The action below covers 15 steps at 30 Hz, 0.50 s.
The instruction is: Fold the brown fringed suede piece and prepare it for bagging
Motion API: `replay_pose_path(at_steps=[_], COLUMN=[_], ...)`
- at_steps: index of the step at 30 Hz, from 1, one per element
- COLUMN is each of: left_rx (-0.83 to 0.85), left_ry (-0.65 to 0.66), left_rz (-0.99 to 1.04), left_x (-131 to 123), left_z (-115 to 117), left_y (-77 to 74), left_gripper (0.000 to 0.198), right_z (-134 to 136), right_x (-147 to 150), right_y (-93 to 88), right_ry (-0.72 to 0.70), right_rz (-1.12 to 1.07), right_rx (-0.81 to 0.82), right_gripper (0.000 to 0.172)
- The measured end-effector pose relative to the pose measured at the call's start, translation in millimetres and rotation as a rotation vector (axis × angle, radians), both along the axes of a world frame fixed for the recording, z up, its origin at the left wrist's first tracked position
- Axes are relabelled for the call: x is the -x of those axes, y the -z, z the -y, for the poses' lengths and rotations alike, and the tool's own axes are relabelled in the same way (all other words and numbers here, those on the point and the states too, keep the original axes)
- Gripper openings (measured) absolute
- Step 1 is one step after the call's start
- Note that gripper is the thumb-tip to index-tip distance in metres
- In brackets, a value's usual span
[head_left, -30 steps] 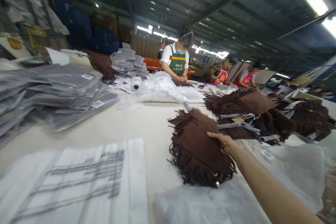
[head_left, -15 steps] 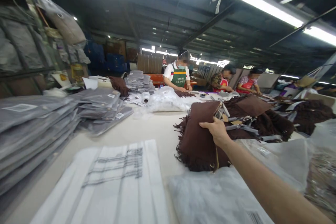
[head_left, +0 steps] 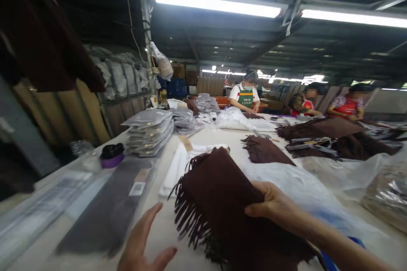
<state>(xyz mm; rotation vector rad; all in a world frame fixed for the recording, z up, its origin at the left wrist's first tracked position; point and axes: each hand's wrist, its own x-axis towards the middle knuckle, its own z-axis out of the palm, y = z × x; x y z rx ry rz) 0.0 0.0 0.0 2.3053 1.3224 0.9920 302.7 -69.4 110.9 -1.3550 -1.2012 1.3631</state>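
Observation:
A folded dark brown scarf (head_left: 219, 186) with a fringe hangs over the table in front of me. My right hand (head_left: 269, 203) grips its right edge, thumb on top and the other fingers hidden beneath. To the left of the fringe, my left hand (head_left: 146, 241) is open, thumb and fingers spread, apart from the scarf. Beyond it lies a second folded brown scarf (head_left: 269, 150). Partly covered by the held scarf is a white printed bag or sheet (head_left: 174, 169).
At left, a bagged grey item (head_left: 108, 207) lies flat near a purple-and-black tape-like roll (head_left: 112, 156). Stacked grey packages (head_left: 149, 131) stand behind. Clear plastic bags (head_left: 286, 178) and a pile of brown scarves (head_left: 337, 131) occupy the right. Across the table are several co-workers (head_left: 244, 95).
My right hand has lifted a brown scarf from the right pile and brought it close to me. My left hand has come into view. The camera has turned left.

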Motion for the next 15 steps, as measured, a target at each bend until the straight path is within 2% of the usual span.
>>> replay_pose_path(at_steps=[1, 4, 6, 8, 11, 15], left_rx=[0.084, 0.482, 0.760, 0.956, 1.082, 1.079], left_ry=[0.082, 0.241, 0.378, 0.487, 0.512, 0.400], left_rz=[0.046, 0.110, 0.265, 0.422, 0.496, 0.644], left_x=[-1, -7, -6, -2, 2, -2], left_z=[5, 9, 9, 14, 30, 52], left_y=[-8.0, -23.8, -23.5, -16.6, -6.0, -6.6], left_gripper=[0.063, 0.058, 0.062, 0.065, 0.061, 0.047], right_z=[12, 43, 56, 65, 74, 80], right_x=[16, 51, 65, 72, 79, 86], right_y=[8.8, 27.0, 30.6, 28.3, 17.7, -0.5], right_ry=[-0.048, -0.160, -0.197, -0.223, -0.260, -0.277], right_rz=[0.009, 0.075, 0.193, 0.374, 0.623, 0.864], right_rx=[0.047, 0.138, 0.133, 0.093, 0.016, -0.082], right_gripper=[0.025, 0.021, 0.016, 0.012, 0.013, 0.011])
